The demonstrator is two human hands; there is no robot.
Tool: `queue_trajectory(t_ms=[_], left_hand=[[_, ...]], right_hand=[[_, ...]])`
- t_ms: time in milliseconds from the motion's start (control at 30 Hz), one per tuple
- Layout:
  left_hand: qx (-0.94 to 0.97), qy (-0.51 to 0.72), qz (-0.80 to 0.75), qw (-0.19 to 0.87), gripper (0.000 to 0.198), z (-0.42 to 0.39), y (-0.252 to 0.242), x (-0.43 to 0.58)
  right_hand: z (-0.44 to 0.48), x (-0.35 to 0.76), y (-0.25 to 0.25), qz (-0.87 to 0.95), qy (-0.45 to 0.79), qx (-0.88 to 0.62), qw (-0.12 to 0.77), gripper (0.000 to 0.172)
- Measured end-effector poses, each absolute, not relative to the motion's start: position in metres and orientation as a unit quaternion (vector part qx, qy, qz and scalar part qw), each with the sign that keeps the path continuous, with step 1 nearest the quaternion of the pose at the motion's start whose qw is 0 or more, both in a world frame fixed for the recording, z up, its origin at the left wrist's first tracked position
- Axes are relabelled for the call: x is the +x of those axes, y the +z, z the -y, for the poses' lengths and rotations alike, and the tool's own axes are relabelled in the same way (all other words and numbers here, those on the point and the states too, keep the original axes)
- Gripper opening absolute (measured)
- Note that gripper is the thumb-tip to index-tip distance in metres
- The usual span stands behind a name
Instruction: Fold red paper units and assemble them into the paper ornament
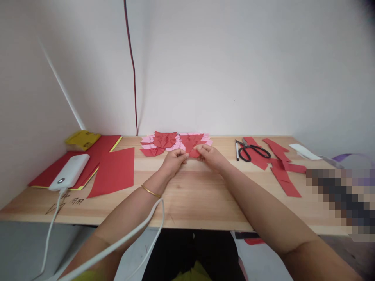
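Both my hands meet near the middle of the wooden table (187,195), pinching a small folded red paper piece (193,153). My left hand (175,159) grips its left side with curled fingers; a gold bangle sits on that wrist. My right hand (210,155) holds its right side, fingers closed on it. Just behind my hands lies a spread of folded red and pink paper pieces (172,141).
Red paper sheets (113,169) and a white power bank (69,171) with a cable lie at the left, beside a yellow packet (83,139). Black scissors (253,151), a pen (237,150) and red paper strips (283,171) lie at the right. A wall stands close behind.
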State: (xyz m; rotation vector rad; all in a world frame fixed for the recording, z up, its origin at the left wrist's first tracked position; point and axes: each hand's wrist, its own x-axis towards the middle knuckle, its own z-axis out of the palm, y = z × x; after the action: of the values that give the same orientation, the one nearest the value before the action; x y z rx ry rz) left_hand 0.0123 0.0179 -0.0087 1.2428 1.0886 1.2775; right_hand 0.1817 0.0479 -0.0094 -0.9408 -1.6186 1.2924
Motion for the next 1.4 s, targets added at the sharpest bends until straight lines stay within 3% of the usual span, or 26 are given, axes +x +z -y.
queue_trajectory(t_ms=[133,767,1033,1233,1400], left_hand=[[0.477,0.542,-0.417,0.553,0.025,-0.021,-0.013,0.013],[0.439,0.532,-0.386,0.612,0.029,-0.02,-0.009,0.012],[0.475,0.532,-0.44,0.546,0.026,-0.017,-0.005,0.013],[0.477,0.531,-0.423,0.558,0.024,-0.019,-0.01,0.013],[0.481,0.529,-0.406,0.569,0.025,-0.02,-0.012,0.012]], right_hand=[[-0.041,0.174,-0.012,0.611,0.561,-0.358,0.429,0.03],[-0.044,0.175,-0.008,0.65,0.478,-0.353,0.474,0.028],[-0.046,0.175,-0.011,0.684,0.394,-0.387,0.476,0.022],[-0.045,0.175,-0.009,0.668,0.435,-0.356,0.488,0.021],[-0.044,0.176,-0.007,0.647,0.5,-0.37,0.441,0.026]])
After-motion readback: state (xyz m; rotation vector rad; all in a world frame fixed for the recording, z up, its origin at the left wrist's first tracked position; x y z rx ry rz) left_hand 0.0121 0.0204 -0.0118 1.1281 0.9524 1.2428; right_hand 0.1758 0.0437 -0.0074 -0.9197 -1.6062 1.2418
